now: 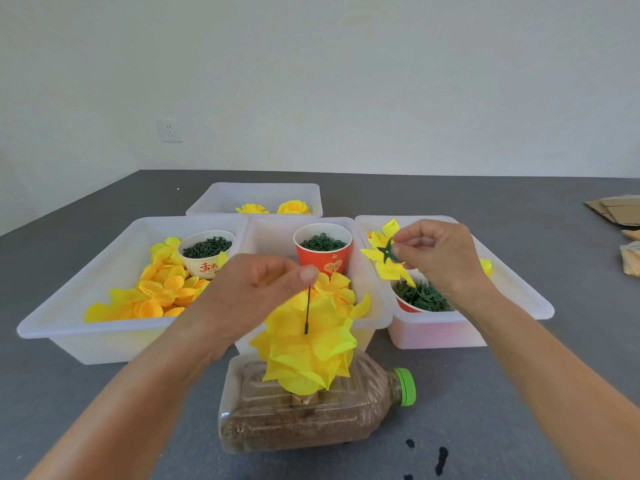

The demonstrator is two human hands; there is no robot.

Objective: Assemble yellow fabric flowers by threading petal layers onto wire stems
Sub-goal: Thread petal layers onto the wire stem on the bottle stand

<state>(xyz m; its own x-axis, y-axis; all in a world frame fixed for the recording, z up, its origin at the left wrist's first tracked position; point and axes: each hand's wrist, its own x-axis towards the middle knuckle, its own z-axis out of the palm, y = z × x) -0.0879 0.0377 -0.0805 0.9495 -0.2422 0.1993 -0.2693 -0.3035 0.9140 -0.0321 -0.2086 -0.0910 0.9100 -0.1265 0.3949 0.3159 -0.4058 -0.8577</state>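
My left hand (256,289) pinches the top of a thin dark green wire stem (307,311) that hangs down into a stack of yellow fabric petals (308,355). That half-built flower stands on a sand-filled plastic bottle (311,417) lying on its side. My right hand (440,258) pinches a yellow petal layer (384,258) with a green star-shaped calyx (387,252) on it, held above the right bin. Loose yellow petals (162,289) fill the left bin.
Several white plastic bins (86,337) stand on the grey table; the far one holds two finished yellow flowers (294,207). Paper cups (322,252) hold small green parts. Cardboard pieces (616,209) lie at the far right. Dark spots (441,459) mark the table near the front.
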